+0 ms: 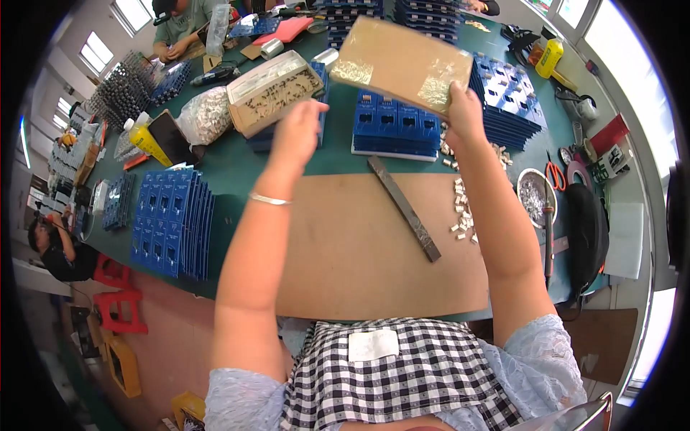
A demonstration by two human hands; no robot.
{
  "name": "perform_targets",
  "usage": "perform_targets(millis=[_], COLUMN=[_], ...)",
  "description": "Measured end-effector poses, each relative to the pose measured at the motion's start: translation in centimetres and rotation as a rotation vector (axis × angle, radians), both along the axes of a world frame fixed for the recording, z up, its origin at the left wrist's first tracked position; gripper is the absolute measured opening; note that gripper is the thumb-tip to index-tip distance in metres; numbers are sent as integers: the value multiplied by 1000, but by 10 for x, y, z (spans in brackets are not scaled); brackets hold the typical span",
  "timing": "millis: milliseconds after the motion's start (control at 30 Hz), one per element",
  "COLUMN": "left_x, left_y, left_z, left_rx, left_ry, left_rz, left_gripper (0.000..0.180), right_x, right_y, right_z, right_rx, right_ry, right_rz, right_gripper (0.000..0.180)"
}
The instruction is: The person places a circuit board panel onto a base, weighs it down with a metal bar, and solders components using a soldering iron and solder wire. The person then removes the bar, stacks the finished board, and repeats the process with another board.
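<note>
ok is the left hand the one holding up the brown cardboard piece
No, the right hand grips the cardboard piece near its lower right corner, while the left hand is apart from it.

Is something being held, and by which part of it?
The right hand holds a cardboard piece by its right edge; for the left hand, I cannot tell.

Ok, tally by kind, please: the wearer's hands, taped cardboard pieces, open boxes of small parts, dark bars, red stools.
Left hand and right hand: 2
Taped cardboard piece: 1
Open box: 1
Dark bar: 1
Red stools: 2
Total: 7
</note>
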State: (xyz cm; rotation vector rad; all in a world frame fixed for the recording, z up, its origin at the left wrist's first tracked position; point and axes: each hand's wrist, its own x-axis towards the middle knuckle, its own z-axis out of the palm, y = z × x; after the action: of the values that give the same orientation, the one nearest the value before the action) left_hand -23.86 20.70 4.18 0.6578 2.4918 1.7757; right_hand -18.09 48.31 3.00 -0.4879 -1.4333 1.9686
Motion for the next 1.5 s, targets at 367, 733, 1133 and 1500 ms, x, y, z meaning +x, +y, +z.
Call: perform_targets(millis=[367,733,1133,1500], left_x=[-40,-58,23,168], left_y=[68,69,-3,-95], left_z=[-34,-38,13,-50], left_rx=[174,341,921,1308], left_ry=[-609,-806,-812,-565], left_rz=[15,-118,-337,-241], left_gripper=[41,16,28,45], right_x=[-38,-37,44,108], right_y=[23,28,-36,-184], right_z=[-23,-22,54,8], right_rx=[278,107,-67,-213], right_ry=[-436,-483,-41,-134], right_rz=[-35,95,318,635], right_gripper=[37,46,31,40])
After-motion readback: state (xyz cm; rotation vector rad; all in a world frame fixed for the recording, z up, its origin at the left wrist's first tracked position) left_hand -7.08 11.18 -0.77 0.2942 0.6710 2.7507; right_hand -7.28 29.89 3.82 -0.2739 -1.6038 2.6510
